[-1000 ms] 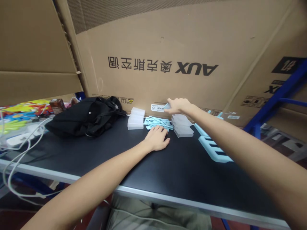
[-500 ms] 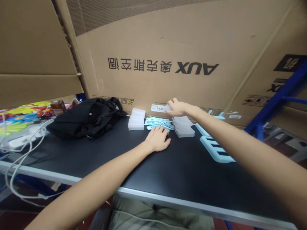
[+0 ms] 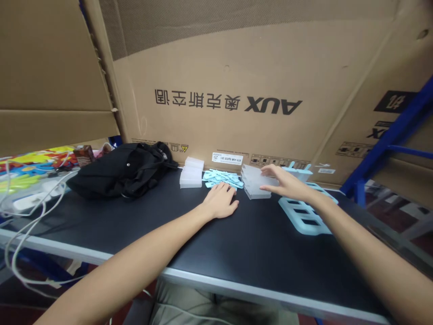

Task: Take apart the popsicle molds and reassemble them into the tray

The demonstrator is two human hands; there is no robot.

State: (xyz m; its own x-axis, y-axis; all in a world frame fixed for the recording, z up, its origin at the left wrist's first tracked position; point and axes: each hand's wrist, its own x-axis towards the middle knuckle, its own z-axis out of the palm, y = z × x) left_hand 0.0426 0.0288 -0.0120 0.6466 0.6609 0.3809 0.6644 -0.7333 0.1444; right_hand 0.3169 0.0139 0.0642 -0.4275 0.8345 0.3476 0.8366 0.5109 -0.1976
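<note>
My left hand (image 3: pixel 221 201) lies flat on the black table, its fingertips at the near edge of a pile of light-blue plastic sticks (image 3: pixel 221 176). Fingers apart, my right hand (image 3: pixel 282 182) hovers at the right side of a stack of frosted, translucent plastic cases (image 3: pixel 254 180); whether it touches them I cannot tell. Left of the sticks stands another group of translucent cases (image 3: pixel 191 174). Under and beyond my right forearm sits a light-blue slotted plastic rack (image 3: pixel 297 219), partly hidden by the arm. A smaller light-blue piece with prongs (image 3: pixel 299 171) is behind my right hand.
A black bag (image 3: pixel 125 171) rests on the left of the table (image 3: pixel 216 253). Beyond it are white cables (image 3: pixel 25 234), a power strip (image 3: pixel 30 201) and colourful foam-like pieces (image 3: pixel 37 167). A large cardboard sheet (image 3: pixel 209 58) walls off the back; a blue metal frame (image 3: pixel 389 140) stands right.
My right hand has come down and right from near the cardboard label, letting go of a translucent case at the right stack. My left hand stays by the sticks. The view has shifted slightly.
</note>
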